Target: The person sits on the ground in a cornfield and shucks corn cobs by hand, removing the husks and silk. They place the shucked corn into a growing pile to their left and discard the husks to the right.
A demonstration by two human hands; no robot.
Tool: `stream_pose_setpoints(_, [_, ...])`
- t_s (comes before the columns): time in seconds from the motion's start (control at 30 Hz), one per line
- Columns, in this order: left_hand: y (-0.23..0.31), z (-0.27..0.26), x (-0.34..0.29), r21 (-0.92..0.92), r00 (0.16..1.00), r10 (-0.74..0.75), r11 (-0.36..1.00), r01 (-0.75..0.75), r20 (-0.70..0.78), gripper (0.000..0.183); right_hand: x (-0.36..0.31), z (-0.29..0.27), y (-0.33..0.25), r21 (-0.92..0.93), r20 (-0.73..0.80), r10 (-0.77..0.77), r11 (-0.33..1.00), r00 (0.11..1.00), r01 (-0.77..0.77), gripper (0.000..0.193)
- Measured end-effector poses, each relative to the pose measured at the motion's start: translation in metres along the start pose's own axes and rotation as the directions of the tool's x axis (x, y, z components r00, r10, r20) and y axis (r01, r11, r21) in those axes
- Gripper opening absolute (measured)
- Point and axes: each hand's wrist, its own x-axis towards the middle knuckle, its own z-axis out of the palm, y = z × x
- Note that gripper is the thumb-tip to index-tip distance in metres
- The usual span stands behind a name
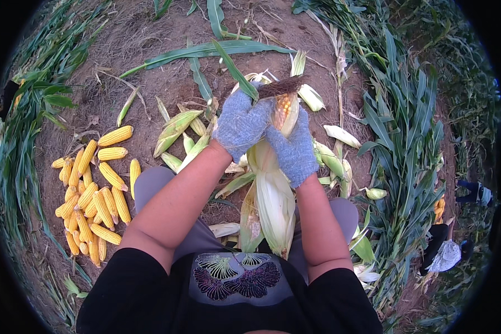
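Observation:
Between my gloved hands stands a partly husked ear of corn (284, 106), yellow-orange kernels bare near its top. My right hand (296, 149), in a grey knit glove, is closed round the ear from the right. On the other side my left hand (241, 123), gloved alike, is closed on husk by the tip; its fingertips are partly hidden. Dark brown silk (282, 87) sticks out above the hands, beside a green leaf strip. Pale peeled husk (275, 209) hangs down below them toward my lap.
A pile of bare yellow corn cobs (92, 200) lies on the soil at left. Unhusked ears and loose husks (175, 131) are scattered round my knees. Cut green stalks (398, 139) form a long heap at right. Farther right is another person (442, 253).

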Motion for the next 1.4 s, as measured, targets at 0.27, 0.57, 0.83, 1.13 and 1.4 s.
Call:
stream_pose_setpoints(0.27, [0.004,0.003,0.001,-0.583,0.934,-0.356,0.764,0.276,-0.024,0.031,0.002,-0.001,0.004,0.224,0.057,0.031,0.974,0.998,-0.043,0.075])
stream_pose_setpoints(0.57, [0.011,0.006,-0.008,0.267,0.988,-0.150,0.951,0.157,-0.045,0.079,-0.001,0.004,0.005,-0.007,-0.061,-0.028,1.000,0.998,0.027,0.076])
stream_pose_setpoints(0.83, [-0.009,0.015,-0.011,-0.169,0.986,-0.158,0.972,0.165,0.052,0.043,0.001,0.000,0.014,0.169,0.019,0.011,0.986,1.000,-0.014,0.082])
stream_pose_setpoints(1.13, [0.006,0.014,-0.013,-0.344,0.957,-0.254,0.919,0.194,-0.140,0.034,0.003,-0.006,0.013,0.458,0.011,0.093,0.885,0.996,-0.088,0.068])
stream_pose_setpoints(1.4, [-0.006,0.011,-0.005,-0.769,0.935,-0.354,0.590,0.246,0.028,0.022,0.017,-0.009,0.041,0.804,-0.027,0.331,0.568,0.943,-0.177,0.058])
